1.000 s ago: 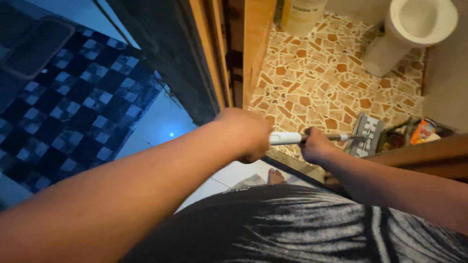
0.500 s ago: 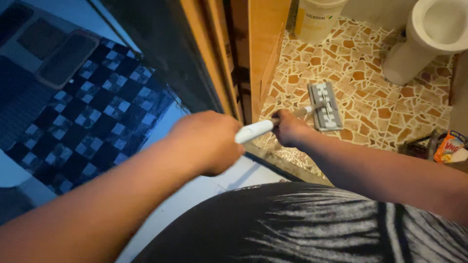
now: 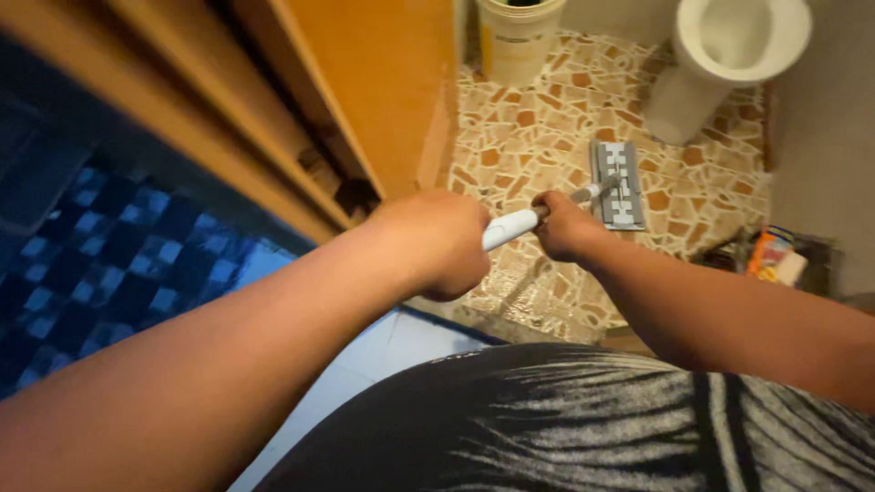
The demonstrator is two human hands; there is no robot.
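Mosaic floor [image 3: 538, 137]: one mop [image 3: 618, 182], two hands.

We're looking down into a home bathroom from its doorway. A white toilet [image 3: 729, 55] stands in the far corner on a floor of broken-tile mosaic [image 3: 538, 137], tan and brown chips set in pale grout. A pale plastic bucket [image 3: 519, 36] sits against the back wall just beside an orange wooden door [image 3: 383, 82] and its frame. A flat grey mop head [image 3: 617, 182] lies on the mosaic near the toilet's foot. Some colourful packets [image 3: 775, 255] sit low at the right wall. On this side of the threshold, a blue checked mat [image 3: 118, 264] covers the floor.
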